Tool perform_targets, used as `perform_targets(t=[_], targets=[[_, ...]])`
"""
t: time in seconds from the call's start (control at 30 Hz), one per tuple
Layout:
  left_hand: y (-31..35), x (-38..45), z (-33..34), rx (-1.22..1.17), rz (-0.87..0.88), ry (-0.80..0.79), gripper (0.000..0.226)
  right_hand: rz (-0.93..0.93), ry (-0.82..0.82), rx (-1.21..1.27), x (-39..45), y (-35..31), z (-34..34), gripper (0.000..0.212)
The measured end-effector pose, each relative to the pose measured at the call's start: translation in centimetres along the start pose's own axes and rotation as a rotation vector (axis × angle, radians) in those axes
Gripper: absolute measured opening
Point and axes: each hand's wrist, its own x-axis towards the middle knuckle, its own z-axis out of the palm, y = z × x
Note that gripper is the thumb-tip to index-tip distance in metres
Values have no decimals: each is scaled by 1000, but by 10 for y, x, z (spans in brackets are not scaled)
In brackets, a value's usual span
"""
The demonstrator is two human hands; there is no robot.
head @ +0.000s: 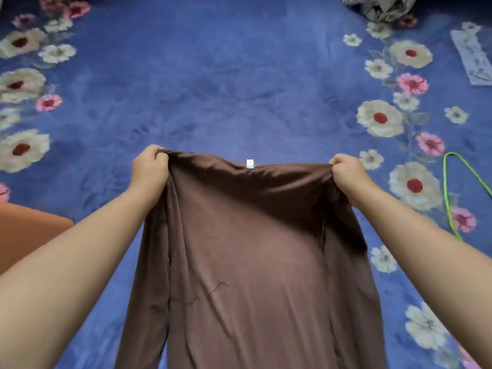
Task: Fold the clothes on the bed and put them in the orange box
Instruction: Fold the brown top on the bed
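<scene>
Folding step just under way: left hand [150,168] and right hand [347,174] each pinching a top corner of the brown garment [239,262], stretched at frame centre above the bed [239,83]. Next: lay flat, fold sleeves in. Orange box [24,230], probably, at lower left edge.

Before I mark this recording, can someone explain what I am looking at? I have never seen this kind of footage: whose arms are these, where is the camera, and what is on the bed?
There is no machine here. A person wears a wide-angle camera on the head, so the single picture looks forward and down along their own bare arms. The left hand and the right hand each pinch an upper corner of a brown garment with curled fingers, holding it spread out. A small white tag shows at its top edge. Underneath is a blue floral bedspread. The orange box peeks in at the left edge, a green cord lies on the right, and a grey crumpled item sits at the far end.
</scene>
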Motion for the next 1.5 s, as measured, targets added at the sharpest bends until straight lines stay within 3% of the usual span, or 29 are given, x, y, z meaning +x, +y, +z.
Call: perform_targets(t=[0.13,0.23,0.3,0.37,0.43,0.63,0.83,0.93,1.07,1.17,1.27,1.4,1.5], targets=[[1,19,13,-60,83,218,27,-105,287,282,22,-24,-9,16],[-4,26,25,6,112,209,26,-152,427,100,24,-16,-4,45],[-22,30,39,255,92,57,27,-121,354,-165,29,7,15,51],[-42,26,54,565,41,-101,34,-21,151,-517,30,35,39,44],[-50,20,63,614,-7,-110,41,20,95,-628,28,48,53,44],[-63,4,54,445,-86,-27,60,41,191,-317,26,59,41,63],[-89,-45,60,482,-26,-4,63,106,147,-290,-22,88,37,73],[-93,-57,54,446,-60,23,68,190,63,-357,-47,105,32,65],[-100,-85,48,476,-118,-13,73,162,3,-359,-68,122,30,33],[-99,-93,46,543,-79,-116,55,104,83,-392,-63,124,18,20],[-99,-81,34,763,82,-96,41,66,193,-543,-48,128,-10,24],[-111,-76,20,922,-8,-39,51,79,215,-573,-42,145,-28,31],[-111,-92,15,862,-37,-19,55,34,169,-462,-62,157,-21,50]])
